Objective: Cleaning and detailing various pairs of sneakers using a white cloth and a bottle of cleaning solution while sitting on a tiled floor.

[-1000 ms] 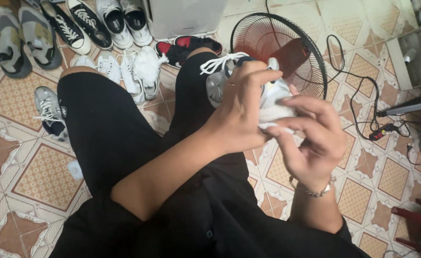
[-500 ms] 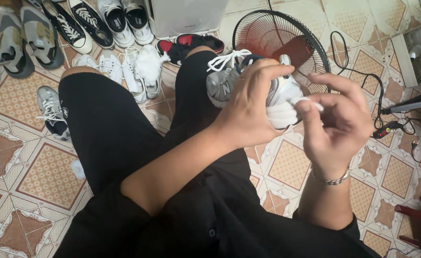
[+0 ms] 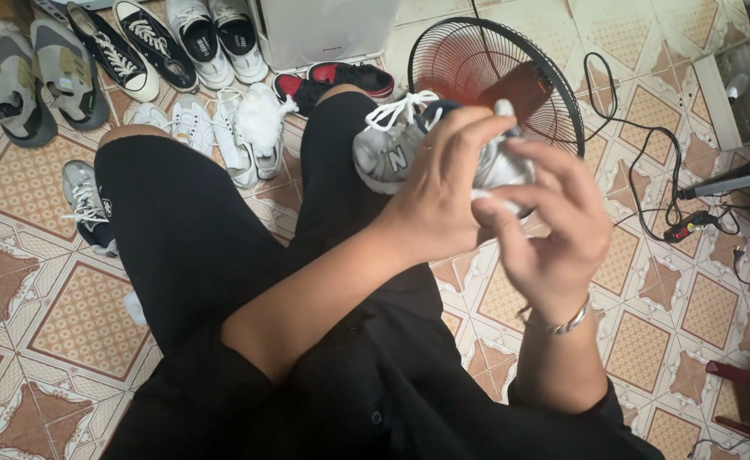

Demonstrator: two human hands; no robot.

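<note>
My left hand (image 3: 443, 192) grips a grey and white sneaker (image 3: 387, 153) with white laces, held above my right knee. My right hand (image 3: 549, 226) presses a small white wipe (image 3: 487, 198) against the sneaker's heel, fingers curled around it. A metal bracelet sits on my right wrist. Much of the shoe's heel is hidden behind both hands. I sit in black trousers.
A floor fan (image 3: 494, 72) lies just behind the sneaker, with black cables (image 3: 647, 170) trailing right. Several pairs of shoes (image 3: 136, 51) line the tiled floor at top left. A white box (image 3: 328, 30) stands at the top. White sneakers (image 3: 238, 132) lie between my knees.
My right hand, lifted off to the right half a second ago, has come back onto the sneaker's heel with the wipe. The left hand keeps its hold.
</note>
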